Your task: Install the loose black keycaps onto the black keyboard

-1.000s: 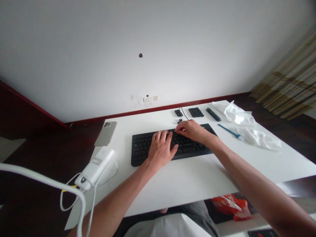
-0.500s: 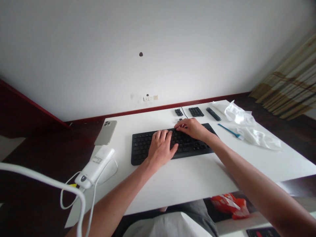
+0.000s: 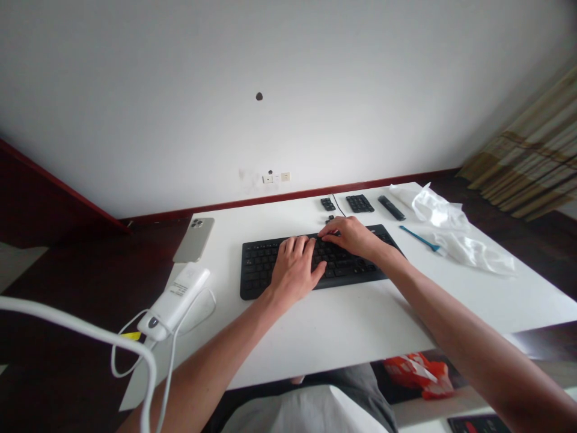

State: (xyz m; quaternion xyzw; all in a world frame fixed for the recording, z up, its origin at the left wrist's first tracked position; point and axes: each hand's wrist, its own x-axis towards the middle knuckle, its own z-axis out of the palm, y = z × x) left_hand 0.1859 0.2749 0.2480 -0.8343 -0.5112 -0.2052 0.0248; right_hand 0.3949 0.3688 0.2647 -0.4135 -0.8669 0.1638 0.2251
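A black keyboard (image 3: 256, 270) lies across the middle of the white table. My left hand (image 3: 295, 264) rests palm down on its keys, fingers stretched forward and thumb apart. Over the back edge of the keyboard, my right hand (image 3: 349, 234) is bent with thumb and fingertips pinched together; whatever is between them is too small or hidden to make out. Just behind that hand sit a few small black pieces like keycaps (image 3: 330, 219). Farther back are a small group of black keycaps (image 3: 328, 204) and a larger block of them (image 3: 360, 203).
A black stick-like object (image 3: 391, 208), a blue brush-like tool (image 3: 419, 239) and crumpled white plastic wrapping (image 3: 473, 252) lie on the right. On the left are a phone (image 3: 193, 240) and a white device (image 3: 174, 304) with a white cable (image 3: 81, 325). An orange bag (image 3: 419, 374) shows below the table (image 3: 270, 355).
The view has shifted very slightly. Both hands keep nearly the same place and pose on the keyboard.
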